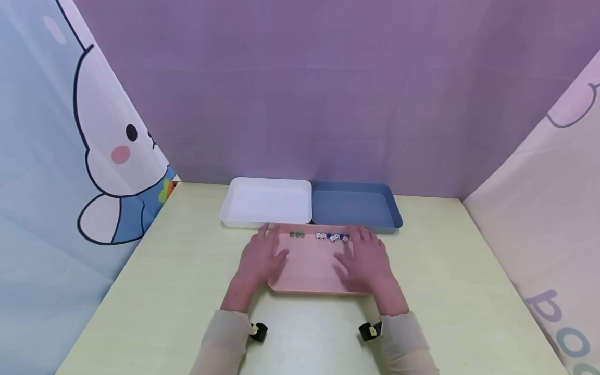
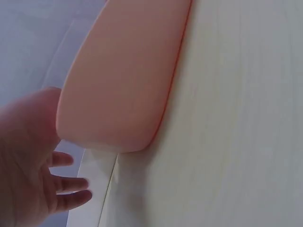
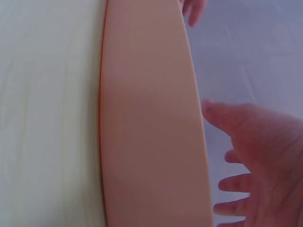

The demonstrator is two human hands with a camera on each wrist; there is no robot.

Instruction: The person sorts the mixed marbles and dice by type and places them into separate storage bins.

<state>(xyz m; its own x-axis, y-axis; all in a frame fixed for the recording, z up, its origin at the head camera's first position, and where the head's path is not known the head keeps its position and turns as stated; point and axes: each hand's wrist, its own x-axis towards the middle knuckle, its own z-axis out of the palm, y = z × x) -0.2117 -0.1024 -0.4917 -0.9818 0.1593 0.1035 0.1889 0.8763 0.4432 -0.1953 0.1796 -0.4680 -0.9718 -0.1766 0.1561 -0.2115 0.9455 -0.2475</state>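
A shallow pink tray (image 1: 309, 271) lies on the table in the head view. Along its far side are small green pieces (image 1: 297, 235), white dice (image 1: 321, 236) and small dark blue pieces (image 1: 329, 236). My left hand (image 1: 260, 258) is at the tray's left edge, fingers extended and thumb over the inside. Over the right part is my right hand (image 1: 367, 260), its fingertips right by the dice and blue pieces. The left wrist view has the left hand (image 2: 23, 161) beside the tray's outer wall (image 2: 123, 80). Spread fingers of the right hand (image 3: 270, 161) show past the rim in the right wrist view.
Behind the pink tray stand a white tray (image 1: 267, 202) on the left and a blue-grey tray (image 1: 356, 205) on the right, side by side. A purple curtain (image 1: 304, 94) closes off the back of the pale table (image 1: 197, 260). Printed cloths hang at both sides.
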